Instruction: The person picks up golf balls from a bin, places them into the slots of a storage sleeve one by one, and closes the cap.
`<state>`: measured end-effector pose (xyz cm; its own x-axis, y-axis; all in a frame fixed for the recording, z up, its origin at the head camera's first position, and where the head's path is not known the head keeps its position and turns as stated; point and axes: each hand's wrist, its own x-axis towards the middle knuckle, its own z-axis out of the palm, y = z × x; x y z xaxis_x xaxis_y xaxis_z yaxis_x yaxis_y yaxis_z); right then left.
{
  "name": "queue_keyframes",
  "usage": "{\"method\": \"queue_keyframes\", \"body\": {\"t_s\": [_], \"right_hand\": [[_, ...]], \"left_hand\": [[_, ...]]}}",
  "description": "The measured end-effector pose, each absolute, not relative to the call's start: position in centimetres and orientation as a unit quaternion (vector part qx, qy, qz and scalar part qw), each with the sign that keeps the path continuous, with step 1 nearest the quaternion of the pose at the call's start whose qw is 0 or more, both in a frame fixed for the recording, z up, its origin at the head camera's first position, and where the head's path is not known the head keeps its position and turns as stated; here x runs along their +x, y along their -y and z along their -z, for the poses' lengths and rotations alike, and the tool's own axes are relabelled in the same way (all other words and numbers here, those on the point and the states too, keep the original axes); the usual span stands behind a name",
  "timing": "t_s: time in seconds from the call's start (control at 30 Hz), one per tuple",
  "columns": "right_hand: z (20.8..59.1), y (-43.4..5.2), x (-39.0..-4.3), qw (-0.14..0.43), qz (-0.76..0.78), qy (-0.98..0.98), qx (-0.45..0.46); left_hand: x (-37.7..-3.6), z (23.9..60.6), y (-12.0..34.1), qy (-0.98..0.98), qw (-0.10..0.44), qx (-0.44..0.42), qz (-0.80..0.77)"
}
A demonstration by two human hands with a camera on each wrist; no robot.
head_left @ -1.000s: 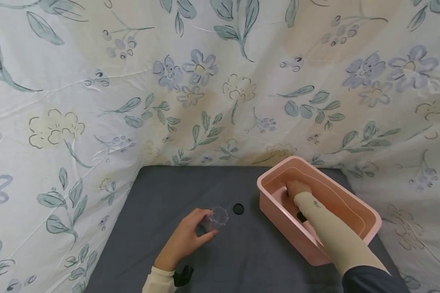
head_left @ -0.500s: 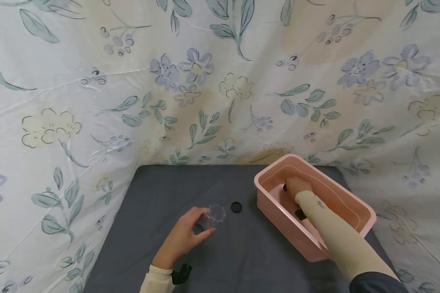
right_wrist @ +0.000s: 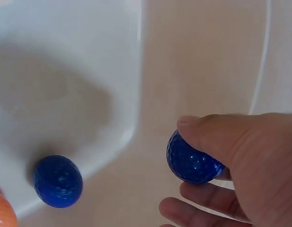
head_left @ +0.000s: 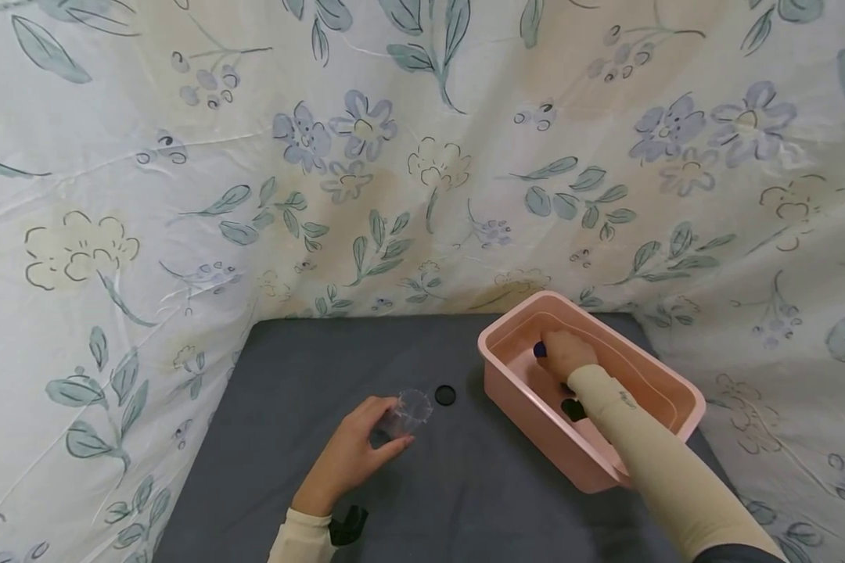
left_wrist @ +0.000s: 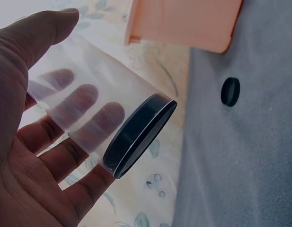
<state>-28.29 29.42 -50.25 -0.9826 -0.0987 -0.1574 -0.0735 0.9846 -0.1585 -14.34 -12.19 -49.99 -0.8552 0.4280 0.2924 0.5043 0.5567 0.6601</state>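
Left hand (head_left: pixel 348 453) in a holding grip, left thumb (left_wrist: pixel 41 33) facing curved left fingers (left_wrist: pixel 65 158). Right arm (head_left: pixel 651 453) stretched forward; right hand (head_left: pixel 569 354) pinching, right thumb (right_wrist: pixel 212 135) pressing.

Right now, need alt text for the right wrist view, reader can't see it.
A right hand holds a shiny, dimpled blue ball between thumb and fingers inside a smooth-walled bin. Another blue ball lies at lower left, beside part of a rounded orange thing cut off by the frame's corner.
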Motion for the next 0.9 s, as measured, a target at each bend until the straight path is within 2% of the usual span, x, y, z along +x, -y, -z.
{"method": "queue_keyframes", "body": {"t_s": [0.27,0.5,0.9], "right_hand": [[48.2,-29.2,-26.9,0.019,0.073,-0.995,-0.063],[46.2,-28.2,-25.5,-0.001,0.114,-0.992,-0.06],[42.9,-25.3,-22.9,-0.031,0.183,-0.981,-0.055]], "left_hand": [[-14.4,49.9,12.0,0.881,0.036,-0.256,0.395],[-14.5,49.9,12.0,0.883,0.021,-0.243,0.401],[-14.6,49.9,11.8,0.879,0.03,-0.256,0.402]]}}
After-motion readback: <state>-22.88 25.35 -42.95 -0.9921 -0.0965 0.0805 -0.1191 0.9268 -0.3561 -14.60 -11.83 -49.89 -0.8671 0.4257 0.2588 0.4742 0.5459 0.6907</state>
